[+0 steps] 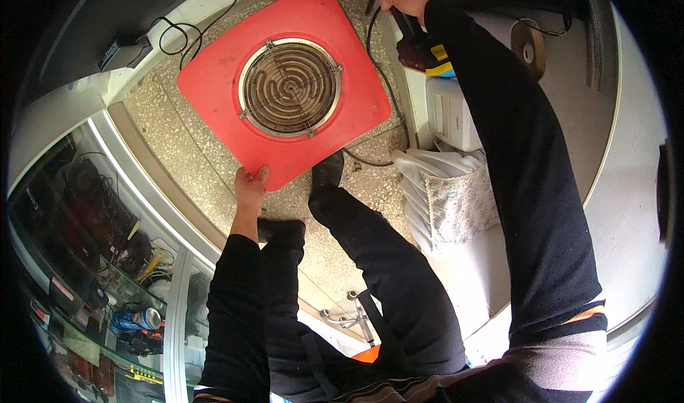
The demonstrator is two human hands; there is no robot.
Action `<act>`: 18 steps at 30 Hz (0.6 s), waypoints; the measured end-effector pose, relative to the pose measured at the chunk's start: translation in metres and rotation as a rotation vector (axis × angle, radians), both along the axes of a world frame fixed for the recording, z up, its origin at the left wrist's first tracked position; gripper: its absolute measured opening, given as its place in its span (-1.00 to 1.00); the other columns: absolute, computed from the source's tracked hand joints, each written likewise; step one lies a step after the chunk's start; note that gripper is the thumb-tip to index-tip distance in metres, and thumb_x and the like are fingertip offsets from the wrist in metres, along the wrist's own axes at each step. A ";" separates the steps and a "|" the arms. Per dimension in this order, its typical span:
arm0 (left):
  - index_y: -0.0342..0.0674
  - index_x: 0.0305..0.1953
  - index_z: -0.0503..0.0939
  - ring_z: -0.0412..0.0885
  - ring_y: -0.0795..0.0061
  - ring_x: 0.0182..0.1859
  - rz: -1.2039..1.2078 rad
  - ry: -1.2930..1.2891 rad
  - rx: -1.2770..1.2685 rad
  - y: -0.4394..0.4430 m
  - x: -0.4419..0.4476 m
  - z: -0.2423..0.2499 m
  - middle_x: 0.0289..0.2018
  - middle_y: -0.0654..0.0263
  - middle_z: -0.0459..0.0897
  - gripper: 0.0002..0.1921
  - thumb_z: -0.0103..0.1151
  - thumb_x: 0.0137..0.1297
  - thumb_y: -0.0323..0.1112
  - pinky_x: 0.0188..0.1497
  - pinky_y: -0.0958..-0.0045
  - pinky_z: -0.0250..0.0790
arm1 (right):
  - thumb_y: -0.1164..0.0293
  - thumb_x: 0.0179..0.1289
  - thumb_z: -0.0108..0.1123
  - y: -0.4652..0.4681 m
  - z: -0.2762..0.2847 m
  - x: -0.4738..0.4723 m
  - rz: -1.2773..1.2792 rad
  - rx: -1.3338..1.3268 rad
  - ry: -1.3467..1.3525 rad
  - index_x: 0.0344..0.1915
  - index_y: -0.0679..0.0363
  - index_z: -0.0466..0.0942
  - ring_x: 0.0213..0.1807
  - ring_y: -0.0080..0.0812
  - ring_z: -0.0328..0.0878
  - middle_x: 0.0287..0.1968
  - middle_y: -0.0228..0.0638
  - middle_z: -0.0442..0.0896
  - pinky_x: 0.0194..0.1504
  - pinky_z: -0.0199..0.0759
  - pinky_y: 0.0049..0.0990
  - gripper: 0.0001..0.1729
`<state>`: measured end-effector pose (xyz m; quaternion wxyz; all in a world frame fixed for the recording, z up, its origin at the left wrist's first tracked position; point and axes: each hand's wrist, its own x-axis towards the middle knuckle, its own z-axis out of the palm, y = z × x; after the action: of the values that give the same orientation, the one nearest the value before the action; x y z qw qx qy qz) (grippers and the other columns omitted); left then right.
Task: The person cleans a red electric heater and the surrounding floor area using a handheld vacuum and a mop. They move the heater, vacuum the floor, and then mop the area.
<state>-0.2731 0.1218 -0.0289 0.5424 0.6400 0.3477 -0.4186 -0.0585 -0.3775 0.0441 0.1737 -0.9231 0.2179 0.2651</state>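
A red square electric heater (211, 77) with a round coil under a wire guard (290, 88) lies below me, its coil not glowing. My left hand (250, 186) grips its near left corner, thumb on top. At the upper right, my right hand (409, 1) is closed around part of a dark tool-like object with yellow parts (417, 45); its exact kind is unclear. A black cable (382, 77) runs on the floor along the heater's right side and curls near its near edge.
A glass display cabinet (179, 307) with tools and a blue can (138, 319) stands at left. At right are a white plastic container (451, 114), a gathered cloth (459, 205) and a roll of tape (528, 53). My shoes rest on the speckled floor (299, 210); a chair base (355, 317) is behind.
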 end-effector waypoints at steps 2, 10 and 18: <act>-0.24 0.09 0.42 0.61 0.43 -0.06 -0.008 0.054 0.034 0.005 -0.001 -0.001 -0.05 0.30 0.64 -0.61 0.29 0.37 -0.23 -0.18 0.30 0.54 | 0.09 -0.04 0.32 0.006 -0.003 -0.006 -0.112 0.148 0.047 -0.53 0.18 0.68 -0.35 -0.21 0.65 -0.42 -0.14 0.71 -0.29 0.53 -0.26 -0.65; -0.17 0.12 0.40 0.54 0.35 0.10 0.124 0.096 0.043 -0.007 0.009 0.019 0.13 0.29 0.52 -0.50 0.00 0.49 0.14 -0.10 0.13 0.56 | 0.17 -0.02 0.31 -0.004 -0.017 -0.046 -0.056 0.172 -0.098 -0.65 0.26 0.54 -0.54 -0.35 0.49 -0.63 -0.30 0.55 -0.39 0.39 -0.32 -0.63; -0.16 0.17 0.35 0.54 0.32 0.15 0.092 0.050 0.014 0.000 0.017 0.022 0.17 0.27 0.50 -0.46 -0.07 0.49 0.20 -0.06 -0.01 0.56 | 0.11 -0.05 0.33 0.013 -0.014 -0.086 -0.237 0.219 -0.172 -0.66 0.22 0.55 -0.55 -0.32 0.47 -0.63 -0.29 0.55 -0.37 0.39 -0.32 -0.61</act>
<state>-0.2565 0.1220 -0.0068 0.5478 0.6166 0.3930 -0.4065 -0.1441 -0.3643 0.0304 0.3214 -0.8856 0.2795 0.1851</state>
